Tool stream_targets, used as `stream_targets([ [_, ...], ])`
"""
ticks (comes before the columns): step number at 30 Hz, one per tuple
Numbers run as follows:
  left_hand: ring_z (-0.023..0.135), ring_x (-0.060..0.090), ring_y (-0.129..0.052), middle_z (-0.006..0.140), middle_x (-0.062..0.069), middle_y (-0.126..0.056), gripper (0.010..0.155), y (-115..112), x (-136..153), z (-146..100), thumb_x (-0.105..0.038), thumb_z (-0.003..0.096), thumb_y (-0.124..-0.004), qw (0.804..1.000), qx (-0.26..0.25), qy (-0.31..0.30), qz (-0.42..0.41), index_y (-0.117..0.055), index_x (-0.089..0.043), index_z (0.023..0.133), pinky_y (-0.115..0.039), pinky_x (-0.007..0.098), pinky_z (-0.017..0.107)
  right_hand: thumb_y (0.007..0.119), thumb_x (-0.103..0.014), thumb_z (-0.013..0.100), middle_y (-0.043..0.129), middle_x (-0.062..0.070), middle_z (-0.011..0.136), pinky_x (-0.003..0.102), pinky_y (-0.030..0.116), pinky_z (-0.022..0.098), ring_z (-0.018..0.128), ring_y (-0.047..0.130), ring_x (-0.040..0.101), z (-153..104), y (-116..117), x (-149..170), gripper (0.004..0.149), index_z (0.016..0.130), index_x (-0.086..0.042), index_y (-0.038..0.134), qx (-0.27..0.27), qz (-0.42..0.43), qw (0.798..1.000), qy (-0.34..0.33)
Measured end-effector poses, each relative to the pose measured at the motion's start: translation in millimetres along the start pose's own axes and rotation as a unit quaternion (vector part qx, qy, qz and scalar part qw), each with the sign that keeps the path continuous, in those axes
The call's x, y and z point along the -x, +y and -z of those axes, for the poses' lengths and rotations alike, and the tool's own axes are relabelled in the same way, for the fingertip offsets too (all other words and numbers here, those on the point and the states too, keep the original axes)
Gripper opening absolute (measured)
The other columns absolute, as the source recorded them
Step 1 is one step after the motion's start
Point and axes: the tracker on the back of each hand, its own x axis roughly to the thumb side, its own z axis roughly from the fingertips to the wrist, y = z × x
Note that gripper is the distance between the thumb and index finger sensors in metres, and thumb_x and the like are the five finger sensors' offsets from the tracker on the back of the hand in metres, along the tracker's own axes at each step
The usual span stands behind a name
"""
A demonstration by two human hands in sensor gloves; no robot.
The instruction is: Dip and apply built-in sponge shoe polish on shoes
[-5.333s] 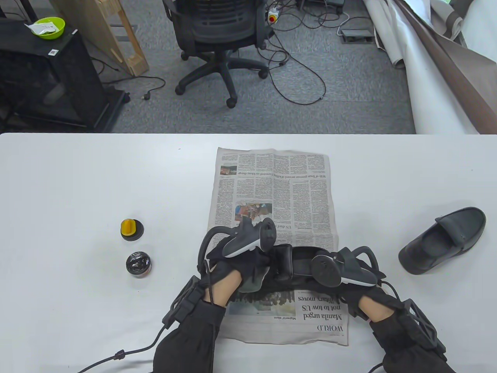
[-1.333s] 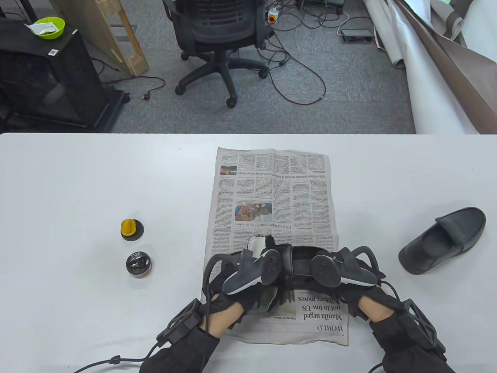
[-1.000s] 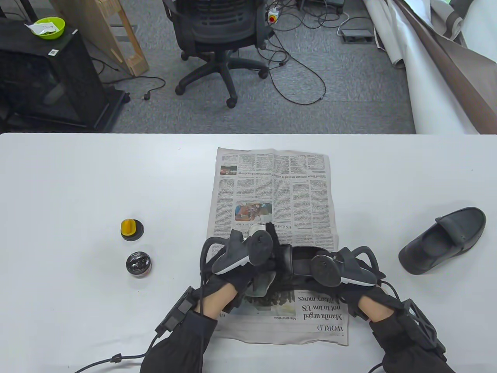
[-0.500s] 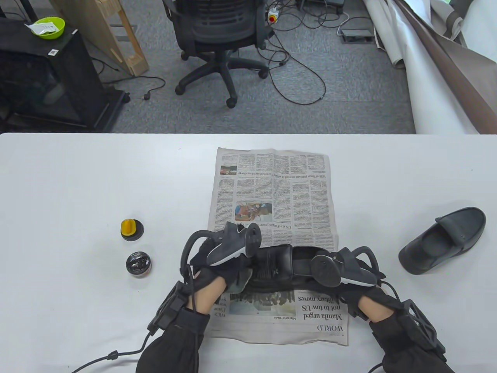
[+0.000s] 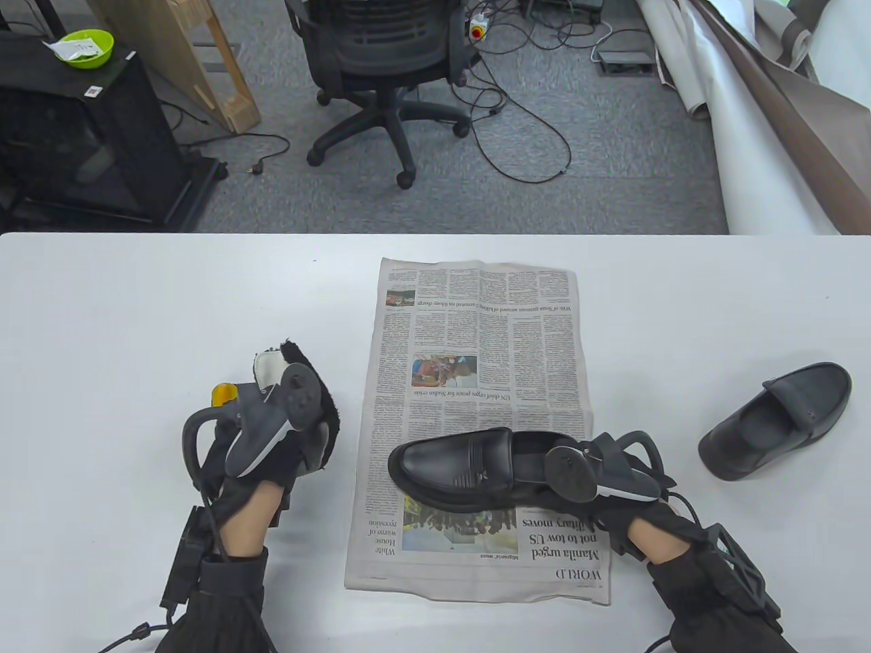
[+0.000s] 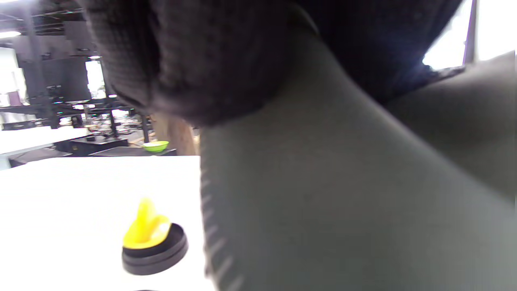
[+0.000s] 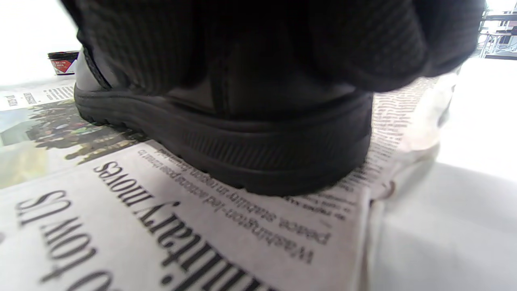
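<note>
My left hand (image 5: 262,435) grips the buffing brush (image 5: 309,401) above the yellow-handled sponge lid (image 6: 151,238); I'd lower it gently, avoiding the open tin. My right hand (image 5: 612,483) clasps the heel of the shoe (image 5: 463,466) on the newspaper (image 5: 476,326).

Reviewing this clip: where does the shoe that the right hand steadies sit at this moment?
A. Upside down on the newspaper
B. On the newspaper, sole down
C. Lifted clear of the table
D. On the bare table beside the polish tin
B: the shoe rests sole down on the newspaper, with the right hand at its heel; the right wrist view shows the sole flat on the print.
</note>
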Motion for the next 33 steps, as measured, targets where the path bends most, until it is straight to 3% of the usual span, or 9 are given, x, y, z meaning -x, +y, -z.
stream_targets([
  [8,0.037,0.012,-0.103,0.068,-0.003,-0.099,0.051,-15,65,14,-0.047,0.0423,-0.092,0.994,0.007,0.106,-0.001,-0.082,-0.034,0.09,-0.082,0.047,0.062,0.081,-0.058,0.032,0.083,0.001,0.07,0.046,0.081,0.049,0.033,0.093,0.019,0,0,0,0.042,0.057,-0.026,0.088,-0.001,0.001,1.0,-0.005],
  [12,0.043,0.015,-0.102,0.073,-0.002,-0.097,0.046,-28,101,18,-0.043,0.0447,-0.091,0.984,0.04,0.173,0.003,-0.084,-0.034,0.089,-0.079,0.048,0.065,0.081,-0.058,0.032,0.083,0.001,0.071,0.046,0.081,0.049,0.033,0.093,0.019,0,0,0,0.041,0.057,-0.025,0.088,-0.001,0.0,1.0,-0.005],
  [18,0.049,0.016,-0.101,0.078,-0.002,-0.094,0.043,-63,131,27,-0.041,0.046,-0.09,0.971,0.099,0.216,0.018,-0.084,-0.035,0.089,-0.077,0.049,0.068,0.081,-0.058,0.032,0.083,0.001,0.071,0.046,0.082,0.049,0.033,0.093,0.019,0,0,0,0.042,0.057,-0.026,0.088,-0.001,0.0,1.0,-0.004],
  [25,0.048,0.013,-0.101,0.082,-0.004,-0.094,0.044,-104,147,36,-0.043,0.0461,-0.089,0.96,0.165,0.227,0.008,-0.083,-0.036,0.089,-0.078,0.047,0.068,0.081,-0.058,0.032,0.083,0.001,0.07,0.046,0.081,0.049,0.033,0.093,0.019,0,0,0,0.042,0.056,-0.026,0.088,0.0,0.001,1.0,-0.004],
  [33,0.044,0.009,-0.099,0.104,0.003,-0.077,0.06,-96,142,33,-0.047,0.0386,-0.097,0.966,0.118,0.226,0.035,-0.077,-0.033,0.093,-0.08,0.043,0.065,0.081,-0.058,0.032,0.083,0.001,0.071,0.046,0.081,0.049,0.033,0.093,0.019,0,0,0,0.042,0.057,-0.026,0.088,0.0,0.0,1.0,-0.004],
])
